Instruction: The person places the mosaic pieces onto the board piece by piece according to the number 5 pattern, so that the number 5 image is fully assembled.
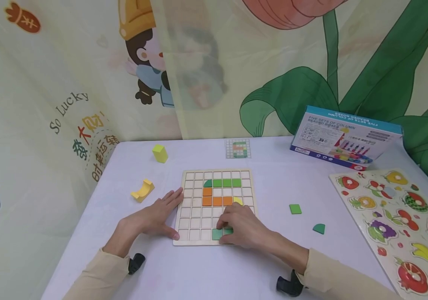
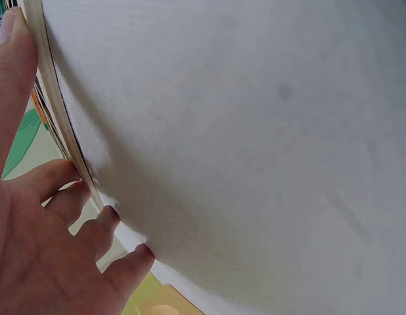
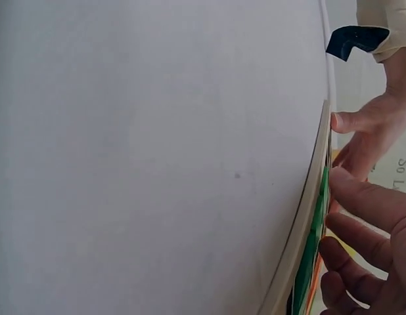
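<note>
My left hand (image 1: 158,212) rests at the left edge of a wooden grid board (image 1: 195,223), fingers spread, its thumb at the lower left corner. In the left wrist view its fingertips line the board's side. My right hand (image 1: 242,227) is over the board's lower right, thumb and fingertips right at the teal-green tiles (image 1: 217,234) in the bottom row; it partly hides them. Higher on the grid sit a row of green square tiles (image 1: 227,183), a teal quarter-round tile (image 1: 208,183), orange square tiles (image 1: 217,201) and a yellow tile (image 1: 238,200).
Right of the board lie a green square tile (image 1: 295,209) and a teal quarter-round tile (image 1: 319,228). A pattern card (image 1: 238,148) lies behind it. To the left are a yellow arch block (image 1: 143,191) and a lime block (image 1: 160,153). A box (image 1: 345,137) and a fruit board (image 1: 386,200) occupy the right.
</note>
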A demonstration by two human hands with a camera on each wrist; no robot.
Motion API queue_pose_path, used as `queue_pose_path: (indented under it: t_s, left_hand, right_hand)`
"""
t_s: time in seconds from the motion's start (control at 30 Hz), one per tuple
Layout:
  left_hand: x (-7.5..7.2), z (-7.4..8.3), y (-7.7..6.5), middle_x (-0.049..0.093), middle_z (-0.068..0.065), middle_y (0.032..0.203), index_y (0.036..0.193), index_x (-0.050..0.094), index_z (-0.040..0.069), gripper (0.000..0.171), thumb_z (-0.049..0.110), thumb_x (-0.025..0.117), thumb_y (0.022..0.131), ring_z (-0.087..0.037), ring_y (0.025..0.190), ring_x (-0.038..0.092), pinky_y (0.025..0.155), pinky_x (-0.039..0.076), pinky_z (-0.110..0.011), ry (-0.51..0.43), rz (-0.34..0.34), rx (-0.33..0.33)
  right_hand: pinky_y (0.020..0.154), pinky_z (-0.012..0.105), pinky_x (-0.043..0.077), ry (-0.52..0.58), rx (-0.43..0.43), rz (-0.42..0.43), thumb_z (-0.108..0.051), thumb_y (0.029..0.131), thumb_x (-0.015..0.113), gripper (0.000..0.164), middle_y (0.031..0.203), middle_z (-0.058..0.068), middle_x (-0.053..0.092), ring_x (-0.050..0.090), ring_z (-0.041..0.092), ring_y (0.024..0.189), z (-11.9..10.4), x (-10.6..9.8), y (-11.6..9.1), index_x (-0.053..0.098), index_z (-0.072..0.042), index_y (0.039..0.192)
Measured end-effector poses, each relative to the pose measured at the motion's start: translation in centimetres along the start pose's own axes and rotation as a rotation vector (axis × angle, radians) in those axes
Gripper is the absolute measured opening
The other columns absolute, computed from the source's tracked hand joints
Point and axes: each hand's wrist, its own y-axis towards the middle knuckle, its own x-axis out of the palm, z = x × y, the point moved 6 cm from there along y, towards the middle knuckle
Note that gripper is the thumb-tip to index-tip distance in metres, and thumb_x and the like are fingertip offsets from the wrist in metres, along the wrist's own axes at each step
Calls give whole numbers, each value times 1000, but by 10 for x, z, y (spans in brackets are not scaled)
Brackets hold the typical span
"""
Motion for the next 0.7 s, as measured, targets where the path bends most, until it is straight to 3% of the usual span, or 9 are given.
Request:
queue_pose_path:
  t_s: [0.13,0.3,0.53,0.7]
  left_hand:
    - [0,0,0,0,-9,165,155,13,3,116,38,84,70,-35,152,3,121,14,-58,-2,1,3]
    - [0,2,-1,0,-9,165,155,13,3,115,38,84,71,-35,151,4,121,14,-58,0,-1,-3]
    - [-2,3,-1,0,-10,165,155,13,3,115,38,84,71,-35,151,3,121,14,-57,2,-5,-17]
    - [-1,3,0,0,-10,165,155,14,3,116,39,84,70,-36,151,4,121,14,-58,9,-8,-17]
  right_hand:
    - [78,28,35,36,28,10,-29,73,83,26,91,-10,64,46,7,89,12,-11,-7,75,-20,96]
    - [81,31,44,40,84,41,-25,76,82,27,94,-9,67,51,10,93,45,-38,-24,75,-17,101]
    - [74,25,50,43,208,21,-28,80,79,28,102,-6,67,55,13,92,104,-79,-66,73,-18,105]
    - [72,23,51,11,279,-14,-32,80,78,31,107,-2,67,55,14,94,141,-95,-101,72,-18,108]
